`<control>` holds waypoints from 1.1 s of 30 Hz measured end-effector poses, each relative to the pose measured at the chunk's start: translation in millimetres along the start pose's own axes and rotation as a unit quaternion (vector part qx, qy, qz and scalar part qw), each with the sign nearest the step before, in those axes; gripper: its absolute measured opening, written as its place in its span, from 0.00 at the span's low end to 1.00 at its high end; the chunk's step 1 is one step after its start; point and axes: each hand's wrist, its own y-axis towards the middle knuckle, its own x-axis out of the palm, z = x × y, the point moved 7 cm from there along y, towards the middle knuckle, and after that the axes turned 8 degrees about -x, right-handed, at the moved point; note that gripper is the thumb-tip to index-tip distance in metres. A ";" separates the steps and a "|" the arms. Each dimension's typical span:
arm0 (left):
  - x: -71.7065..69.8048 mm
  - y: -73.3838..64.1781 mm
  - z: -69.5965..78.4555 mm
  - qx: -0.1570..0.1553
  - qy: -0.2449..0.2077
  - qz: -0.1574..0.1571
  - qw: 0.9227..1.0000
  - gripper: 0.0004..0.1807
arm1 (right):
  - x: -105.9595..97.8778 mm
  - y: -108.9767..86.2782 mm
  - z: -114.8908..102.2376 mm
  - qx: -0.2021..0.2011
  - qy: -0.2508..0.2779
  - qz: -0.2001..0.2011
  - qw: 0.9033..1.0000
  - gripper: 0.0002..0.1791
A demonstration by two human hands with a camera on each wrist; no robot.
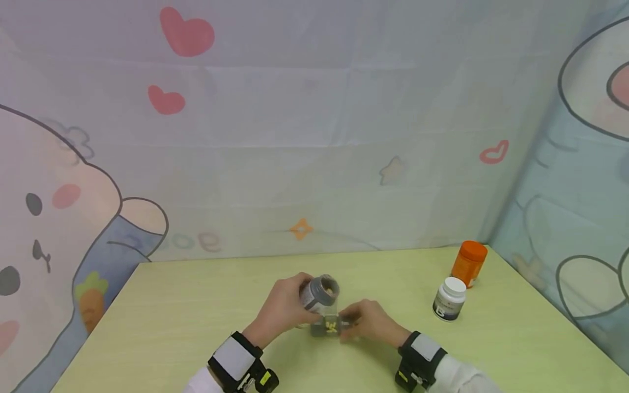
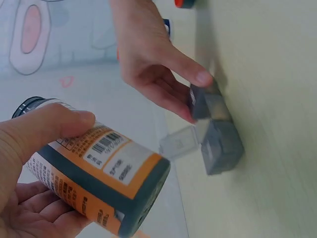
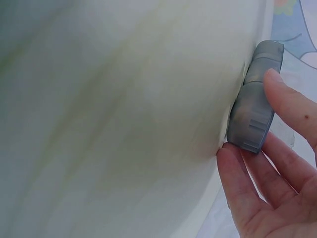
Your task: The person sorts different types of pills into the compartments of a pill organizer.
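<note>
My left hand (image 1: 284,308) grips a dark grey pill bottle (image 1: 310,295) with an orange and white label (image 2: 119,161). The bottle is uncapped and tilted, and tan pieces show inside its mouth (image 1: 329,286). Just below it, a grey see-through pill box (image 1: 318,329) lies on the table. Yellow pills (image 1: 331,326) sit in its middle compartment, whose clear lid (image 2: 179,142) stands raised. With thumb and fingers, my right hand (image 1: 372,322) holds the right end of the pill box; the right wrist view shows the thumb against the box's side (image 3: 251,116).
Toward the right of the pale yellow table (image 1: 196,305) stand a white bottle (image 1: 449,299) with a white cap and, behind it, an orange bottle (image 1: 469,265). A printed cloth (image 1: 314,136) hangs along the table's back edge, and another (image 1: 580,218) borders the right side.
</note>
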 end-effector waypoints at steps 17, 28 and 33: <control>5.2 -27.4 26.2 0.010 -0.145 -0.078 0.986 0.31 | -0.1 -0.6 3.9 -0.002 -0.015 -0.001 1.000 0.18; 41.3 -57.9 24.5 -0.011 -0.107 -0.171 0.979 0.31 | -0.9 -0.2 2.2 0.018 -0.003 0.000 1.000 0.22; 58.5 -69.4 12.9 -0.047 -0.171 -0.215 0.960 0.27 | 0.5 0.6 2.4 0.030 -0.003 -0.001 1.000 0.25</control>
